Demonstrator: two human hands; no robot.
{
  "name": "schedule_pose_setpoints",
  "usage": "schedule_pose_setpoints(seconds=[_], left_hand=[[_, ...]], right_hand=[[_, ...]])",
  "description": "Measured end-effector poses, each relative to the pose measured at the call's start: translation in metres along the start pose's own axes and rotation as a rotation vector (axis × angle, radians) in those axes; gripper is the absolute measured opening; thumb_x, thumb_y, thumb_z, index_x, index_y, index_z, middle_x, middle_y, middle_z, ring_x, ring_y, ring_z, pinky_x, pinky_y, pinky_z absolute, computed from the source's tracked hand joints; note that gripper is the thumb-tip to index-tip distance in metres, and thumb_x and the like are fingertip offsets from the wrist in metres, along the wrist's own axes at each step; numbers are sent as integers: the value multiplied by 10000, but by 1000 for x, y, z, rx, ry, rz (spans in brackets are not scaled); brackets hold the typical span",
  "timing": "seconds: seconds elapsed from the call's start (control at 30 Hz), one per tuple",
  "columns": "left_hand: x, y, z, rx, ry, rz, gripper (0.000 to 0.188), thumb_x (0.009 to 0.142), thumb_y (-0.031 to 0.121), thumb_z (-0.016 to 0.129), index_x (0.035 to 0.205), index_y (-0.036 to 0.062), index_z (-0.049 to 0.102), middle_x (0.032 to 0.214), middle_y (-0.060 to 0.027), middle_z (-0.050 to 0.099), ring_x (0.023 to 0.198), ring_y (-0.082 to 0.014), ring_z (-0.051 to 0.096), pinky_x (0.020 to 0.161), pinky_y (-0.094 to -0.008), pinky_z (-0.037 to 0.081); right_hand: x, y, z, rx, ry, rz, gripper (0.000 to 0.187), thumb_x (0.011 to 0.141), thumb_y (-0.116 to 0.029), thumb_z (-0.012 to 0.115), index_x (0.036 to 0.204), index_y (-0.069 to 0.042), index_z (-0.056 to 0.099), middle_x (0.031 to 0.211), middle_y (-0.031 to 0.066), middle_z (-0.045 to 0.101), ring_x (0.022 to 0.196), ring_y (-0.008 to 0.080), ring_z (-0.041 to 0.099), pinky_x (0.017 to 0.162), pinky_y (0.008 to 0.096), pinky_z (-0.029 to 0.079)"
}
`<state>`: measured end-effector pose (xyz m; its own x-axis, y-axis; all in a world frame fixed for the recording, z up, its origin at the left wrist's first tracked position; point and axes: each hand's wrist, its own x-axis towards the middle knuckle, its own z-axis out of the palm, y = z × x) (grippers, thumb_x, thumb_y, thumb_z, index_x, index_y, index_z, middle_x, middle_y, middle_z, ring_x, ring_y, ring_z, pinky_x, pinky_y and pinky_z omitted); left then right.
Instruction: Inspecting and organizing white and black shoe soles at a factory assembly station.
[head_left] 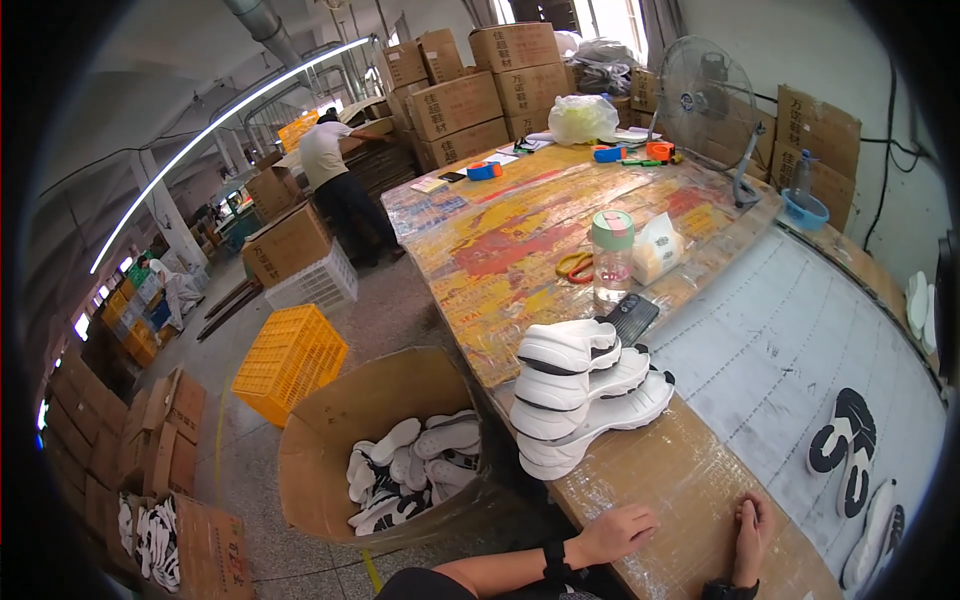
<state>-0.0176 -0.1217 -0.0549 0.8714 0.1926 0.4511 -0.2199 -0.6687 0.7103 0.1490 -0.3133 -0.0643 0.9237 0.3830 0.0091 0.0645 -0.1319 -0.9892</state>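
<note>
My left hand [615, 533] rests on the cardboard-covered near edge of the table [650, 470], its fingers curled in loosely around nothing. Farther right on the same cardboard lies my right hand [752, 530], likewise curled and holding nothing. Just beyond my left hand, white shoe soles [590, 440] with black edges are stacked, touching neither hand. To the right, a pair of black-and-white soles [850, 455] sits on the pale work surface [760, 340]. Nearer the right rim, more soles [875, 535] lie on their sides.
A cardboard box [330, 430] holding several soles stands left of the table; a yellow crate [290, 360] is behind it. A lidded bottle [612, 265], phone [632, 318], scissors [577, 267] and tissue pack [658, 250] occupy the table. A fan [705, 100] and a bending person [335, 165] are farther back.
</note>
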Motion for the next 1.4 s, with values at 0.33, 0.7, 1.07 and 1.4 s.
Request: schedule_pose_setpoints(seconds=[0.33, 0.7, 1.07, 1.4], left_hand=[[-4, 0, 0, -9, 8, 6, 77, 757, 74, 564, 822, 34, 550, 800, -86, 532, 730, -261, 542, 615, -318, 445], [-7, 2, 2, 20, 40, 29, 66, 756, 78, 564, 804, 39, 545, 777, -79, 520, 723, -251, 543, 609, -314, 448], [-6, -2, 2, 58, 56, 30, 73, 752, 93, 572, 795, 43, 542, 766, -78, 515, 722, -244, 539, 602, -312, 448], [-12, -2, 3, 30, 31, 25, 85, 765, 89, 560, 815, 38, 515, 770, -96, 496, 738, -260, 524, 626, -323, 443]], right_hand=[[-2, 4, 0, 30, 6, 18, 200, 877, -171, 494, 1002, -27, 554, 828, -8, 541, 687, 49, 466, 623, 176, 391], [-4, 7, -4, -5, -9, -6, 220, 880, -170, 488, 1018, -9, 544, 892, 17, 553, 733, 66, 496, 658, 185, 408], [2, 22, -8, 82, 8, 6, 206, 876, -155, 491, 1024, -23, 545, 886, 6, 559, 714, 55, 492, 645, 176, 409], [-27, -75, 13, -311, -68, 89, 384, 839, -279, 456, 1037, 33, 559, 1010, 184, 579, 936, 260, 528, 839, 325, 394]])
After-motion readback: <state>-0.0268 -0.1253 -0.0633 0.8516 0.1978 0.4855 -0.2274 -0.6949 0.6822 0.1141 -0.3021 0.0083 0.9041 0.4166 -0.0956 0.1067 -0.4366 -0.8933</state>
